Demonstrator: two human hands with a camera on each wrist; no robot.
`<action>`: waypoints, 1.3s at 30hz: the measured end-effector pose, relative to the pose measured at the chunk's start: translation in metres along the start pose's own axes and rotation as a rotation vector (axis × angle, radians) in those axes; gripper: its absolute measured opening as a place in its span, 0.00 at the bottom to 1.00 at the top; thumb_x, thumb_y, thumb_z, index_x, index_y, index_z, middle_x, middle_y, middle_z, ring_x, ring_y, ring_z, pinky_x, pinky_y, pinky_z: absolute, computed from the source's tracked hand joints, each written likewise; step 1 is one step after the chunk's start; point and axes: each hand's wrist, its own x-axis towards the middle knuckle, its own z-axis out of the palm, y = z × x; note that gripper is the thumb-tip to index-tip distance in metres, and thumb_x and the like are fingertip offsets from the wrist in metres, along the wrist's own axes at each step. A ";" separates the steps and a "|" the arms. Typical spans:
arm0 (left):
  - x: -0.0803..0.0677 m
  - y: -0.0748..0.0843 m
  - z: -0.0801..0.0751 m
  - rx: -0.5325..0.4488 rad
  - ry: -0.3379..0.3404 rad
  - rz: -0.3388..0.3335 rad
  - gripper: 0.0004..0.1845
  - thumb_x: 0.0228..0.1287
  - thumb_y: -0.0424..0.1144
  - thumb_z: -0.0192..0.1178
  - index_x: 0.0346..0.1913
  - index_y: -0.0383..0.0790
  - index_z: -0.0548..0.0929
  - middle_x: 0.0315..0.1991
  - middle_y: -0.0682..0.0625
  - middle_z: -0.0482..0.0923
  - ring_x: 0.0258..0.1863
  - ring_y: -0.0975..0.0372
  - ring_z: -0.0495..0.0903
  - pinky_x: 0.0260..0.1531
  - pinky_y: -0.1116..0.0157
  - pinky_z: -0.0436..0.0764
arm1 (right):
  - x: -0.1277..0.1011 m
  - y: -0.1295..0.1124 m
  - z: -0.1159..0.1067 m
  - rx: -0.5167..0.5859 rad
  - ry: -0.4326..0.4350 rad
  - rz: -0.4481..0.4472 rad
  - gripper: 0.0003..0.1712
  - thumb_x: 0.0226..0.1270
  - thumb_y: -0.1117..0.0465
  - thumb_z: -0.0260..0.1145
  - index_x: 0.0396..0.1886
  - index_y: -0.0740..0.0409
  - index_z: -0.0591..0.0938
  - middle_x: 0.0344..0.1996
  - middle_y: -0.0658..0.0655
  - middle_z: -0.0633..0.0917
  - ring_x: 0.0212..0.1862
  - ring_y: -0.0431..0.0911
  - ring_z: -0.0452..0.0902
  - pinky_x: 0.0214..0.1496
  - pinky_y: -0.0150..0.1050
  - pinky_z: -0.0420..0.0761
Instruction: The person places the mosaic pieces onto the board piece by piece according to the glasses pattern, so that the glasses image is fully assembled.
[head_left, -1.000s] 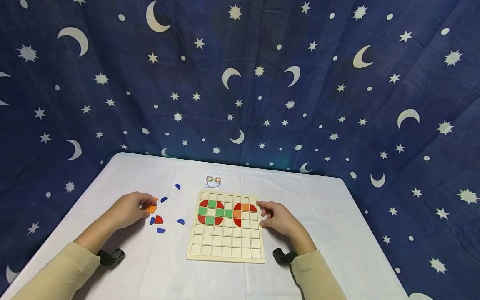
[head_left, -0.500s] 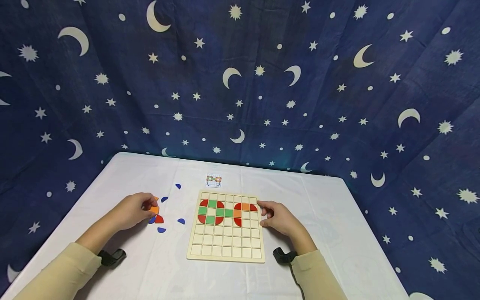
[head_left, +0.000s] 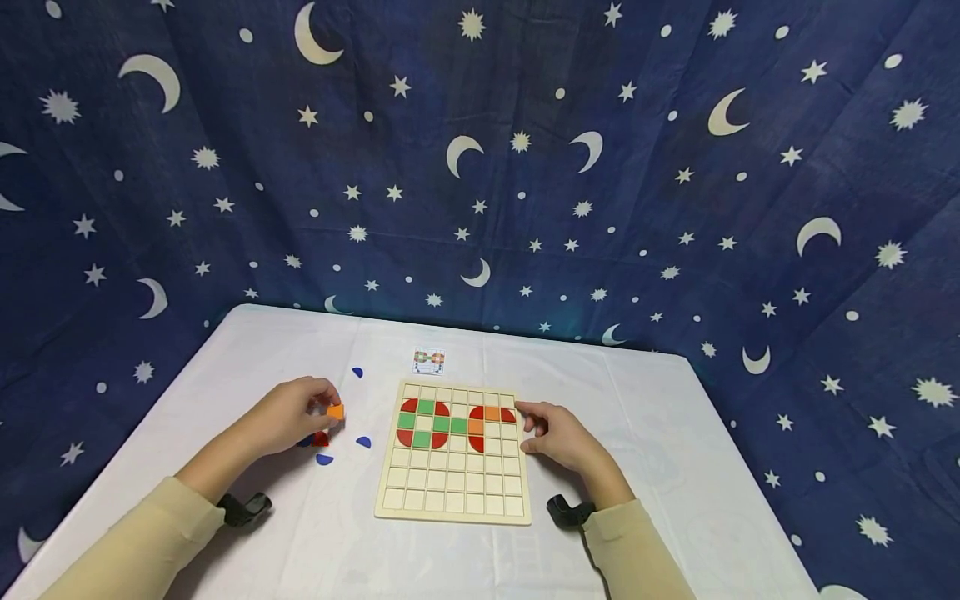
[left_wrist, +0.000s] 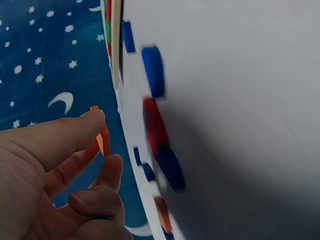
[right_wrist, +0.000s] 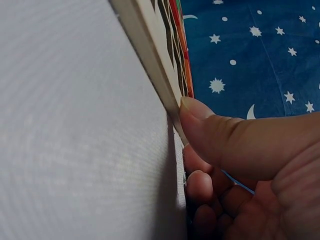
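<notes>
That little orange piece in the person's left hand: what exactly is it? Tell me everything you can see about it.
The orange piece is a small, thin, flat tile, square as far as the head view shows, with a matte painted look; its material cannot be told. The left hand pinches it between thumb and forefinger, holding it clear of the white table, to the left of the wooden grid board. In the left wrist view it shows edge-on as a slim orange sliver. Nothing else touches it.

Left hand [head_left: 288, 414] pinches orange tile [head_left: 335, 411], left of board [head_left: 453, 504]; right hand [head_left: 558, 435] fingers curled, thumb against board's right edge.
</notes>
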 end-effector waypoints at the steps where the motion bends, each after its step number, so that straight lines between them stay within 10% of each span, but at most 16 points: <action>1: 0.001 0.003 0.001 -0.007 -0.003 0.002 0.10 0.64 0.37 0.75 0.44 0.46 0.86 0.38 0.50 0.82 0.34 0.59 0.75 0.31 0.64 0.77 | 0.000 0.000 0.000 0.000 0.000 0.001 0.41 0.55 0.74 0.81 0.71 0.59 0.81 0.35 0.51 0.80 0.38 0.45 0.72 0.41 0.34 0.71; 39: 0.052 0.166 0.105 -0.006 -0.101 0.339 0.08 0.65 0.43 0.76 0.42 0.48 0.87 0.34 0.55 0.80 0.32 0.64 0.75 0.37 0.66 0.76 | 0.000 0.001 -0.003 0.009 -0.023 -0.022 0.42 0.55 0.74 0.81 0.72 0.61 0.80 0.36 0.52 0.80 0.37 0.45 0.71 0.39 0.33 0.71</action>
